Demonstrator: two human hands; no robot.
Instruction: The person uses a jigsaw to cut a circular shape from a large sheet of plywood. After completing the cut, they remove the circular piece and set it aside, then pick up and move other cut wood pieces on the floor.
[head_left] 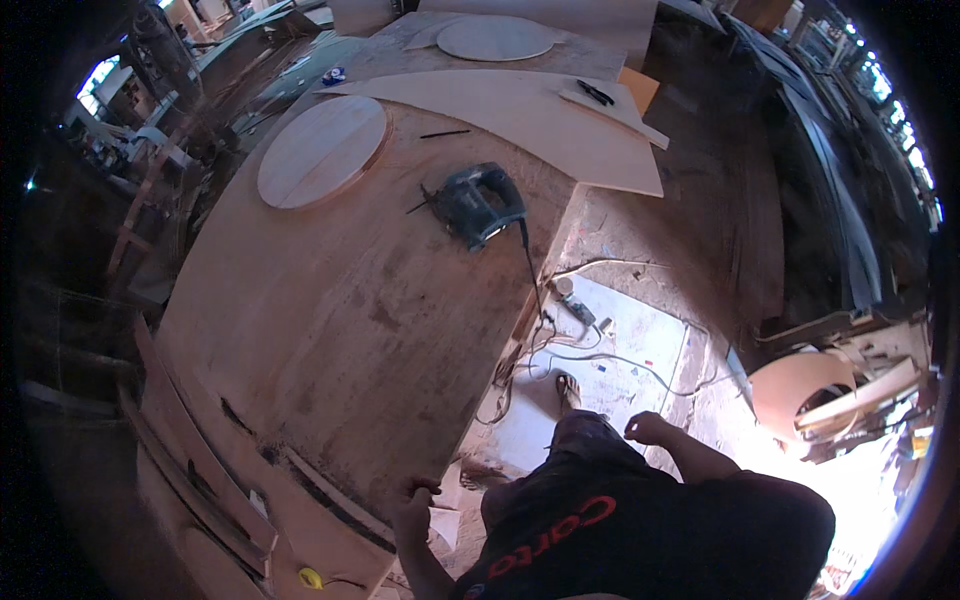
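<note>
My left hand [421,491] is at the near right edge of a large brown wooden worktable [330,310], its fingers curled in with nothing visible in them. My right hand [648,429] hangs off to the right of my body, fingers bent closed, apart from the table. A dark jigsaw [480,204] lies on its side on the tabletop, out of reach of both hands, and its cord drops over the right edge. Left of it rests a round pale wooden disc [325,152]. A thin dark pencil-like stick [445,133] lies between the disc and a curved plywood sheet [500,105].
Black pliers [596,92] lie on the curved sheet; another disc [495,38] is farther back. On the floor, a corded power tool [577,308] and loose cables [610,357] lie by a white panel [640,330]. Wood strips [200,480] and a yellow tape measure [311,578] are near left.
</note>
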